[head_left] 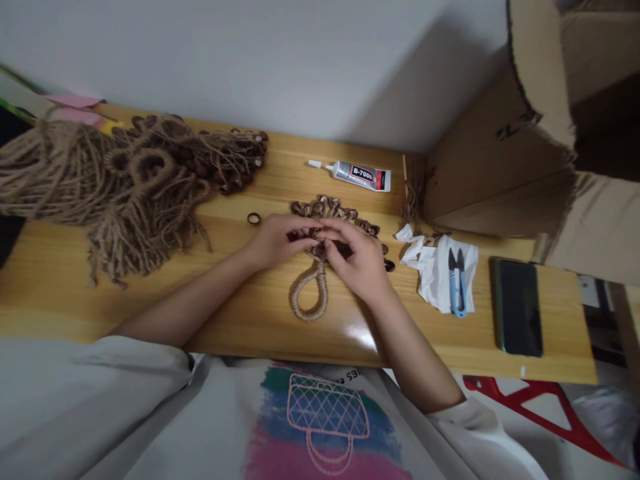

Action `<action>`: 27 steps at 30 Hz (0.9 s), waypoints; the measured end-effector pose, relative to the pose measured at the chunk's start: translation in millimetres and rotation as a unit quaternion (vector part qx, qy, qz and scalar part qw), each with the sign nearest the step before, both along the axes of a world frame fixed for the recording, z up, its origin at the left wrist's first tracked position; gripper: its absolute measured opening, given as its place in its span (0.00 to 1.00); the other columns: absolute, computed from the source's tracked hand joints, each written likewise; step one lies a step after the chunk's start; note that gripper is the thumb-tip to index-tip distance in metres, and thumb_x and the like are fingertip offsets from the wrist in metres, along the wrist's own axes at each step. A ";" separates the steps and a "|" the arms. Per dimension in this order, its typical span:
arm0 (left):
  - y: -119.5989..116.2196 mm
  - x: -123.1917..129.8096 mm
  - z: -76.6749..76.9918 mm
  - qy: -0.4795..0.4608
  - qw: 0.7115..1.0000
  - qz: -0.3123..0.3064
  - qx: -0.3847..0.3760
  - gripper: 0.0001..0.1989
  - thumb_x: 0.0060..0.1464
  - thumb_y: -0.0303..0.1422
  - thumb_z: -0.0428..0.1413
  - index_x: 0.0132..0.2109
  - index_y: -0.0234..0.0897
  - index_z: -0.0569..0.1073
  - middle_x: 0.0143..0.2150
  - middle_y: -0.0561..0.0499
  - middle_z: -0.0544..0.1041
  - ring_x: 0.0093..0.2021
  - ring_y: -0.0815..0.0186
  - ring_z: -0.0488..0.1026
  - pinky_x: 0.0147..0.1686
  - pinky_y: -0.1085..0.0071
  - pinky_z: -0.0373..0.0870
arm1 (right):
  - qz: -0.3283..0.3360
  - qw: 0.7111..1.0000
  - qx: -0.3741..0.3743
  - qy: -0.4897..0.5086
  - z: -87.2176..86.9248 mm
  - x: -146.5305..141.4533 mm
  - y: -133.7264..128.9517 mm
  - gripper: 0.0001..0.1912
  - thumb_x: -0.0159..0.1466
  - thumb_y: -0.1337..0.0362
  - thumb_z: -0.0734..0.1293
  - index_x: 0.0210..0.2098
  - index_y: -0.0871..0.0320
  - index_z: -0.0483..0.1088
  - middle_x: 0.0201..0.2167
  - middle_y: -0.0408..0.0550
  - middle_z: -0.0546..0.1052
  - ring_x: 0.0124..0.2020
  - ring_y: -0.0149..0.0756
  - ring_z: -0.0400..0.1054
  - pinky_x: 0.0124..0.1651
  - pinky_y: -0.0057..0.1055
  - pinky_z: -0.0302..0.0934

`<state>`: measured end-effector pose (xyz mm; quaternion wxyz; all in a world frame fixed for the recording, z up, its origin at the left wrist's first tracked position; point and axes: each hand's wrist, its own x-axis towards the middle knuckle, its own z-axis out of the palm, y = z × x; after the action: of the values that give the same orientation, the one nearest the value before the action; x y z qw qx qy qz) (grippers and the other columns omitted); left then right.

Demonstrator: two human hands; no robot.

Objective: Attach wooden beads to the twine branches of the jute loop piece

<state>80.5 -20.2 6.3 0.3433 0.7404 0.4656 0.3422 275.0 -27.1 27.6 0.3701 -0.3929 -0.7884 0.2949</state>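
My left hand [280, 239] and my right hand [357, 257] meet at the middle of the table, fingertips pinched close together. Between them is the knotted top of a twine piece, whose wrapped rope loop [295, 297] lies toward me. Brown shell-like pieces [345, 212] fan out on the far side of my hands. What exactly the fingertips pinch is small and partly hidden by the fingers. A single dark round piece with a pale centre [254, 219] lies just left of my left hand.
A tube of B-7000 glue [361, 175] lies beyond my hands. Bundled twine [135, 193] is piled at left. To the right are blue thread snips [457, 283] on white tissue [433, 273], a phone [517, 307] and an open cardboard box [490, 153].
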 end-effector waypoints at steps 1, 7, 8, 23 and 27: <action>0.0 0.1 -0.1 0.001 1.000 0.001 -0.001 0.11 0.53 0.34 0.61 0.43 0.35 0.79 0.35 0.51 0.82 0.33 0.66 0.77 0.34 0.74 0.70 | 0.001 1.000 -0.002 0.001 0.1 0.1 -0.2 0.17 0.62 0.73 0.63 0.49 0.56 0.68 0.39 0.44 0.82 0.44 0.37 0.76 0.50 0.37 0.68; -0.3 0.6 -0.1 -0.001 1.000 0.010 -0.013 0.11 0.52 0.36 0.61 0.43 0.37 0.79 0.35 0.51 0.82 0.33 0.65 0.77 0.35 0.73 0.71 | -0.017 1.000 0.011 0.011 -0.4 -0.3 -1.3 0.17 0.61 0.73 0.63 0.50 0.56 0.68 0.38 0.43 0.82 0.43 0.36 0.75 0.50 0.36 0.67; -0.3 0.6 -0.1 -0.002 1.000 0.010 -0.012 0.11 0.52 0.36 0.60 0.42 0.37 0.79 0.35 0.51 0.82 0.33 0.65 0.77 0.34 0.73 0.71 | -0.017 1.000 0.016 0.010 -0.3 -0.3 -1.0 0.17 0.61 0.73 0.63 0.50 0.55 0.68 0.37 0.43 0.82 0.43 0.36 0.75 0.50 0.36 0.67; 0.6 -0.3 -1.8 0.003 1.000 -0.002 -0.004 0.10 0.53 0.35 0.60 0.41 0.36 0.79 0.32 0.53 0.81 0.30 0.68 0.75 0.31 0.75 0.68 | 0.009 1.000 -0.021 0.012 1.3 0.5 0.4 0.19 0.61 0.72 0.61 0.51 0.56 0.67 0.39 0.44 0.81 0.43 0.36 0.75 0.51 0.36 0.66; 0.2 -0.2 -1.4 -0.006 1.000 -0.001 -0.014 0.11 0.53 0.36 0.60 0.42 0.36 0.79 0.34 0.51 0.82 0.33 0.67 0.76 0.35 0.74 0.70 | -0.007 0.999 -0.030 0.029 1.6 -0.6 -1.3 0.19 0.60 0.72 0.62 0.50 0.55 0.67 0.37 0.43 0.81 0.43 0.36 0.75 0.52 0.37 0.66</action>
<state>80.3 -20.0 4.9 0.3570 0.7339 0.4673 0.3400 274.5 -28.4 29.2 0.3828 -0.4006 -0.7655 0.3271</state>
